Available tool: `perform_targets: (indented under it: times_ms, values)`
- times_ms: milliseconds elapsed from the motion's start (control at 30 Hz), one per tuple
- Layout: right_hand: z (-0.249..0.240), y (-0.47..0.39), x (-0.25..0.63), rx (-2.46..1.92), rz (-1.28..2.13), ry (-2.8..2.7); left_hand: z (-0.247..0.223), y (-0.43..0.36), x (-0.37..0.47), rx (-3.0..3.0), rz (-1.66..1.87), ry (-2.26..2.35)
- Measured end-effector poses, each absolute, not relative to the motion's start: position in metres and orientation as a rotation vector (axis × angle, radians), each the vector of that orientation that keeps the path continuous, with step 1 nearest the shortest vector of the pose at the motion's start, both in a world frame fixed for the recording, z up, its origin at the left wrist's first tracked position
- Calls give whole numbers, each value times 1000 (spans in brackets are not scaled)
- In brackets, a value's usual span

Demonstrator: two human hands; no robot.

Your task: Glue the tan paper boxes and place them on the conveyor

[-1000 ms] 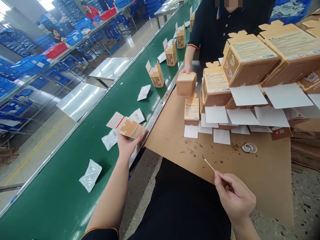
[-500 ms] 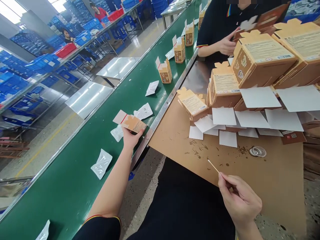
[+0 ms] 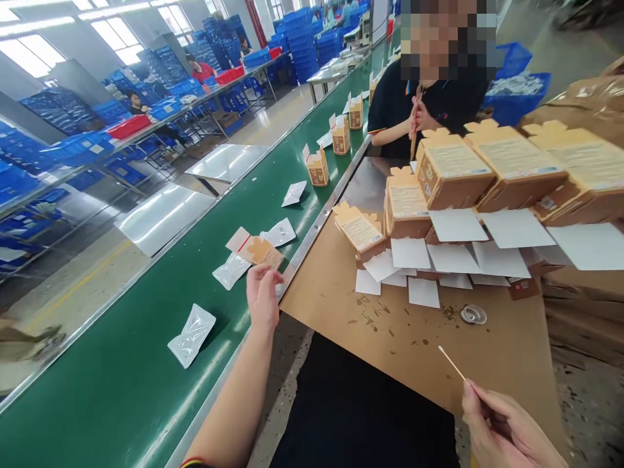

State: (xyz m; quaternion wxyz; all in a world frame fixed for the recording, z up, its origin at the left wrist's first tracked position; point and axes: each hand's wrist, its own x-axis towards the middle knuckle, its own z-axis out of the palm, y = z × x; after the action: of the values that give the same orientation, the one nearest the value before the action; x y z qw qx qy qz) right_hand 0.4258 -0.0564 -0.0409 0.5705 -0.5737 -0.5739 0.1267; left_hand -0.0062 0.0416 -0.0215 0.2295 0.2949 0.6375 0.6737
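Note:
My left hand [image 3: 264,294] is at the near edge of the green belt, fingers apart, just in front of an open-topped carton [image 3: 262,252] that lies among silver pouches. One pouch [image 3: 231,270] is left of that carton and another [image 3: 279,233] lies behind it. My right hand [image 3: 504,422] pinches a cotton swab [image 3: 452,363] over the brown table sheet [image 3: 390,351], its white tip pointing up and left. A small clear cup [image 3: 473,315] stands on the sheet among dark wet spots.
Stacked cartons [image 3: 453,169] with white flaps fill the table's back. A single carton [image 3: 359,231] leans at their left. Upright cartons [image 3: 317,167] line the green belt [image 3: 121,364]. Across the table, a person [image 3: 431,97] has both hands together. Metal edging [image 3: 312,235] borders the belt.
My left hand has let go of the carton and drawn back toward me. My right hand, with the swab, has shifted right and lower in view. The other person's hands have come together.

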Motion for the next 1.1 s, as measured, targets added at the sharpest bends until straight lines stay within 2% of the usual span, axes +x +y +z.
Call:
perform_targets:
  times_ms: [100, 200, 367, 467, 633, 767, 833, 1000, 1100]
  values:
    - [-32, -49, 425, -1224, 208, -1415, 12, 107, 36, 689, 1533, 1546]
    - [-26, -43, 424, -1155, 138, -1449, 36, 163, 70, 683, 1357, 1538]
    - [-24, -47, 426, -1156, 108, -1472, 37, 194, 108, 765, 1075, 1614]
    - [-25, -47, 432, -1130, 56, -1500, 26, 187, 119, 728, 1110, 1518]
    - [-28, -19, 462, -1270, -54, -1460, 17, 161, 108, 668, 1502, 1321]
    - [-36, 16, 479, -1450, -83, -1475, 21, 118, 79, 861, 1760, 1244]
    - [-41, 30, 481, -1497, -64, -1513, 19, 92, 68, 963, 1739, 1276]
    - [-46, 45, 486, -1568, -20, -1584, -14, 41, 67, 879, 1338, 1432]
    - [-40, 36, 482, -1520, -74, -1532, -39, 30, 79, 838, 1305, 1450]
